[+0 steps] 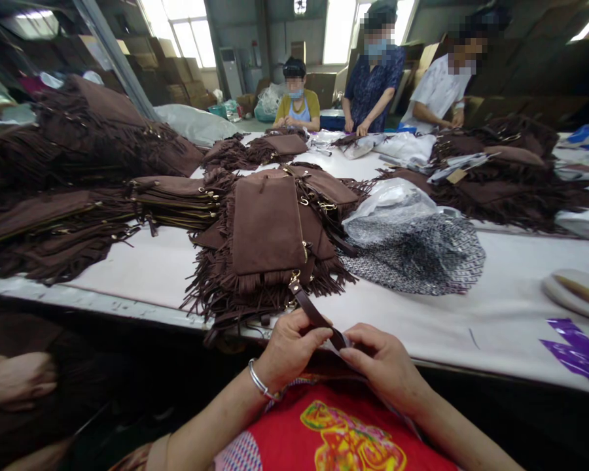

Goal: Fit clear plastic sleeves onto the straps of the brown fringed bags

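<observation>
A brown fringed pouch [267,226] lies flat on a heap of similar pouches in front of me, its gold zipper along the right side. From a gold clasp at its lower corner a dark brown wrist strap [310,307] runs down toward me. My left hand [294,343] pinches the strap between thumb and fingers. Close beside it, my right hand [380,360] is closed on the strap's near end, fingertips almost touching the left ones. Something pale shows at the right fingertips, too small to name.
Stacked brown pouches [177,196] stand left, a bigger pile [93,131] behind them. To the right lie a clear plastic bag with patterned material [412,248], a tape roll [576,294] and purple film [576,347]. Several people work across the table [510,281]; another person's hand [19,379] is at left.
</observation>
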Motion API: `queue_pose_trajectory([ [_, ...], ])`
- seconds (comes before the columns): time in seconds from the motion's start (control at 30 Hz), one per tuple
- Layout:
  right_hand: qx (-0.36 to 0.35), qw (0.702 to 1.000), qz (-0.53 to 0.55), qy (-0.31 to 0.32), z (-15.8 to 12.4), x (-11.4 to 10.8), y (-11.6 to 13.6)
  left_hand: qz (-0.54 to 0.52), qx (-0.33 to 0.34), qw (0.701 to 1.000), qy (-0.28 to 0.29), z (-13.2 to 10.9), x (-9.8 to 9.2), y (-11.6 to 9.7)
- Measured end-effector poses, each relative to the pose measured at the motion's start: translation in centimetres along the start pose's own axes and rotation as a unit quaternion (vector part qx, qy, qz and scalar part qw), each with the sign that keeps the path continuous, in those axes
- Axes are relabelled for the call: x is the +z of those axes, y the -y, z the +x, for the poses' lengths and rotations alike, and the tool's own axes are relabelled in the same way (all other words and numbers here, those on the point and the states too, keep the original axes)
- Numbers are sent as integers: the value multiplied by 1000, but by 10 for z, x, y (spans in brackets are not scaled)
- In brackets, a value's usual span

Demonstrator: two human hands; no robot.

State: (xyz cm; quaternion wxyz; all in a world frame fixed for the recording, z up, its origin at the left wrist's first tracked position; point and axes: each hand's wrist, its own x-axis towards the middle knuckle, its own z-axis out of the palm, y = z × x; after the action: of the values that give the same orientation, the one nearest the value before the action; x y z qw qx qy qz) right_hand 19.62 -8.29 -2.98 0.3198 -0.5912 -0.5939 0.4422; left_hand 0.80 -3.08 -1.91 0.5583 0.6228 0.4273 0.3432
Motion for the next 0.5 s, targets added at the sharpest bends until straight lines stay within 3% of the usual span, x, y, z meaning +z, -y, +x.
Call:
queue_pose_trajectory([
  [0.13,37,999,21,-12,2,3,-3,-16,-8,1000,-5,1,2,3],
  [0.33,100,969,218,54,2,8,0,-78,-45,995,-30,2,5,5],
  [0.5,93,976,192,47,3,4,2,-67,-26,997,-19,1,3,4],
])
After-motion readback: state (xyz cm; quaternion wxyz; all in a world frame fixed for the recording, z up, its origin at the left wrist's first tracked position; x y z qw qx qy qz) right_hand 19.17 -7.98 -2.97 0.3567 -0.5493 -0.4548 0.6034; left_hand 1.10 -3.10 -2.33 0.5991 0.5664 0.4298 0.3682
